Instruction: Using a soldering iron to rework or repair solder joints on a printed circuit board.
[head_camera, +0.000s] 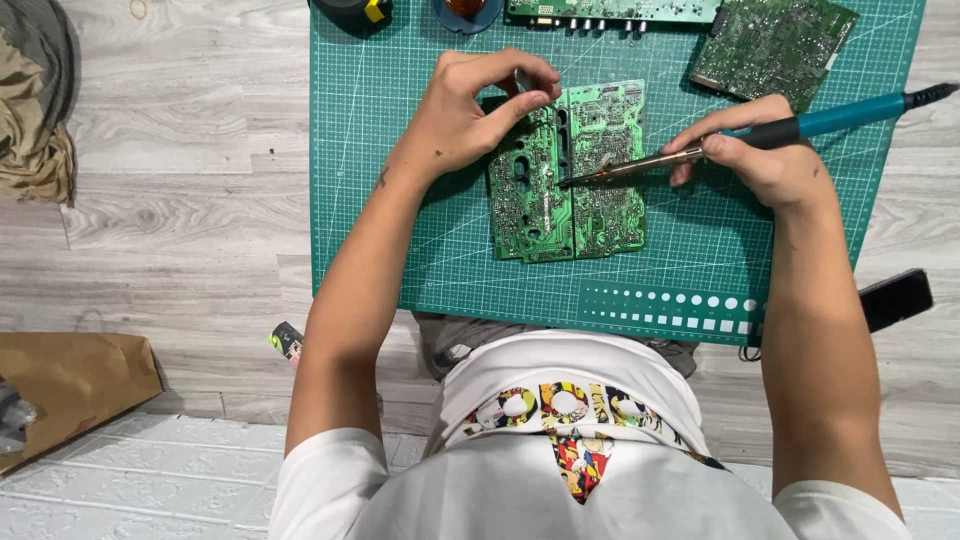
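My left hand (470, 115) pinches the top edge of the green board (567, 172) lying on the mat (400, 200). My right hand (765, 160) grips the soldering iron (700, 152), tip on the board's middle; work looks mid-way.

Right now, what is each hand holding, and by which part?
The right hand holds a soldering iron by its dark grip near the metal shaft. The left hand pinches the top edge of the green circuit board with its fingers.

Right hand (770, 160) holds soldering iron (790, 128) tip on circuit board (570, 175).
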